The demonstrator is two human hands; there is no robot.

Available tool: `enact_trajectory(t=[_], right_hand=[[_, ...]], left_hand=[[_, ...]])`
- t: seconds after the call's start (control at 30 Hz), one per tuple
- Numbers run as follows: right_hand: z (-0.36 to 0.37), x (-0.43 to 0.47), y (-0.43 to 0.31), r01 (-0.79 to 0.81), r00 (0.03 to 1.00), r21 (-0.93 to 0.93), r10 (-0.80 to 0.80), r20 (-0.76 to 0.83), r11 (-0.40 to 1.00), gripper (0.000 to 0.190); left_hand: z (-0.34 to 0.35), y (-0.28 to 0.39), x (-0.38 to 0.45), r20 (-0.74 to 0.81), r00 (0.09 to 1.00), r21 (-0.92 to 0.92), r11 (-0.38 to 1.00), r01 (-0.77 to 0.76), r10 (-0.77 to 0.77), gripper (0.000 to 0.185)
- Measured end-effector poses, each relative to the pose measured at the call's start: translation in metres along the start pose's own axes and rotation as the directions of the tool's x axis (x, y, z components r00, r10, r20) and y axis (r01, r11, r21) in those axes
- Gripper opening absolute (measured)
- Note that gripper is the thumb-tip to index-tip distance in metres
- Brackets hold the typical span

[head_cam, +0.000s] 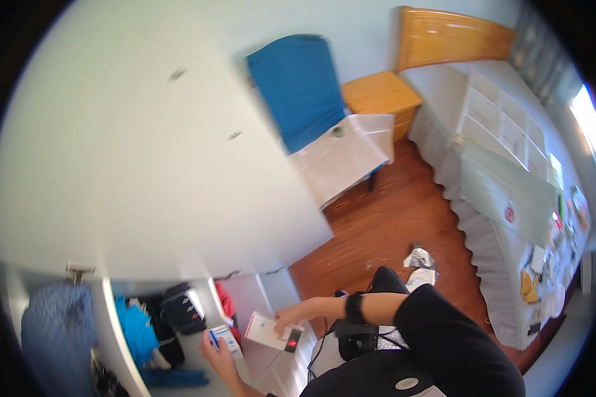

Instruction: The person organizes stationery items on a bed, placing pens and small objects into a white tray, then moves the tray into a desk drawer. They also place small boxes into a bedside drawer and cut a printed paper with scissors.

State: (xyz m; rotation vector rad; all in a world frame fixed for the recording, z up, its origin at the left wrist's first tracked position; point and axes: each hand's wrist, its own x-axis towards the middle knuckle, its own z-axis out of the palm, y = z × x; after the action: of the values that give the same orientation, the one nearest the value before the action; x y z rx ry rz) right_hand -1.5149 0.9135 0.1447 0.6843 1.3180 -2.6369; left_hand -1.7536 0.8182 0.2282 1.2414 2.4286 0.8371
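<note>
A flat white box point(261, 330) with a dark green and red patch at one end is gripped in my right hand point(290, 317). It is over a pale shelf of the open wardrobe. To its left, my left hand point(219, 358) holds a smaller white and blue box point(231, 340), the thumb lying along its front. The two boxes are apart. Just beyond my left hand, a dark folded item point(183, 310) and blue clothing point(135, 330) lie in the neighbouring compartment. Some red cloth point(225, 300) shows behind the divider between the compartments.
A large white wardrobe door point(144, 149) stands open before me. Beyond it is a blue-backed chair point(298, 89) with a pale sheet on its seat. To the right, a bed point(496, 278) bears a white divided frame point(506, 121) and many small items. Silvery wrapping point(419, 260) lies on the wooden floor.
</note>
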Motion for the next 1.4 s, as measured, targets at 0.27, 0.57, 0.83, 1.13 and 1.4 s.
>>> enact_trajectory(t=[0.27, 0.57, 0.83, 1.13, 1.4], right_hand=[[-0.120, -0.288, 0.043, 0.672, 0.702, 0.343, -0.418, -0.576, 0.656, 0.061], [-0.226, -0.449, 0.120, 0.953, 0.303, 0.287, -0.267, -0.915, 0.099, 0.076], [-0.326, -0.504, 0.154, 0.982, 0.182, 0.190, -0.232, -0.956, -0.013, 0.081], [-0.429, -0.481, 0.165, 0.992, 0.128, 0.127, 0.027, -0.991, -0.010, 0.062], [-0.462, -0.439, 0.201, 0.970, 0.231, 0.213, 0.169, -0.958, -0.120, 0.061]], left_hand=[[0.179, 0.272, -0.030, 0.798, 0.495, -0.563, 0.716, 0.412, 0.343, 0.048], [0.420, 0.465, -0.147, 0.722, 0.422, -0.600, 0.800, -0.012, 0.548, 0.042], [0.496, 0.503, -0.076, 0.897, 0.009, -0.349, 0.697, 0.626, 0.442, 0.029], [0.748, 0.405, 0.163, 0.500, 0.828, 0.017, 0.953, -0.302, 0.254, 0.046], [0.805, 0.428, 0.225, 0.580, 0.705, 0.280, 0.713, -0.643, 0.408, 0.057]])
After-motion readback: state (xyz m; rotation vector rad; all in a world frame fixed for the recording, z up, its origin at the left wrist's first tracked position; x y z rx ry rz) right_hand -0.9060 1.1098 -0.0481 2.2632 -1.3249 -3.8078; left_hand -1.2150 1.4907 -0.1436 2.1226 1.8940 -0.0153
